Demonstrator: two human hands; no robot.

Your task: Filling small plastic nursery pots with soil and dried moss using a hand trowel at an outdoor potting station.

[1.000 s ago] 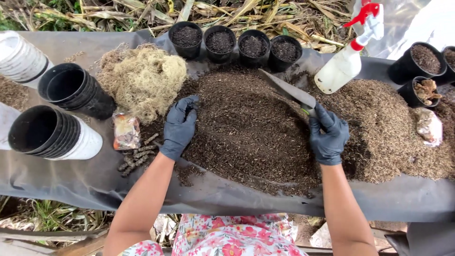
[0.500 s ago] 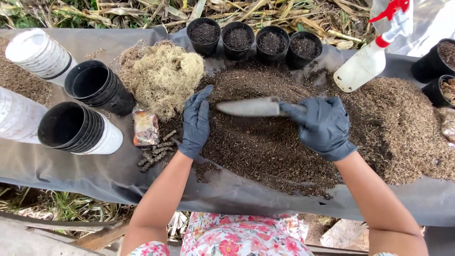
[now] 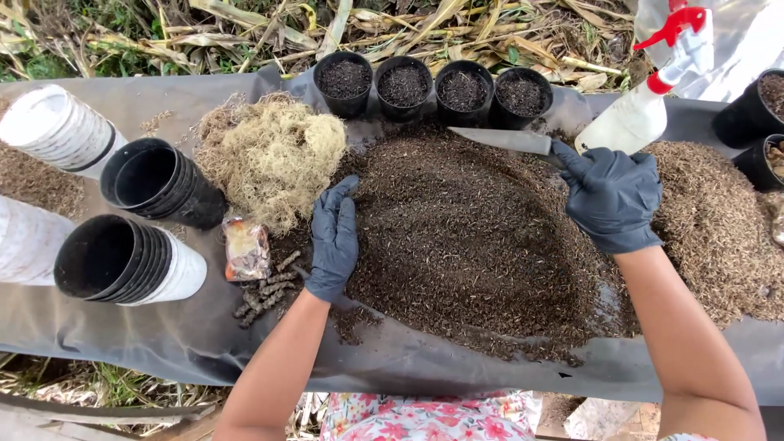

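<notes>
A trowel (image 3: 502,140) is gripped by its handle in the right hand (image 3: 611,196), upper right of centre in the frame; the fingers are clenched round the handle, and the blade is held nearly flat, pointing left, over the far edge of the soil (image 3: 474,237). The soil is heaped in the middle of the frame on a grey sheet (image 3: 163,343). The left hand (image 3: 333,241) is laid on the heap's left edge, fingers released and held together like a wall, nothing being grasped.

Four filled pots (image 3: 433,86) are lined up just behind the heap at top centre, a spray bottle (image 3: 645,106) lies at the upper right, moss (image 3: 273,155) is piled left of the heap, and stacks of empty pots (image 3: 147,220) lie at the left.

The mixing is judged best done if the blade is kept low and drawn through the heap toward the open palm, so that loose soil is checked there rather than scattered onto the sheet. The blade should be kept clear of the pots behind.
</notes>
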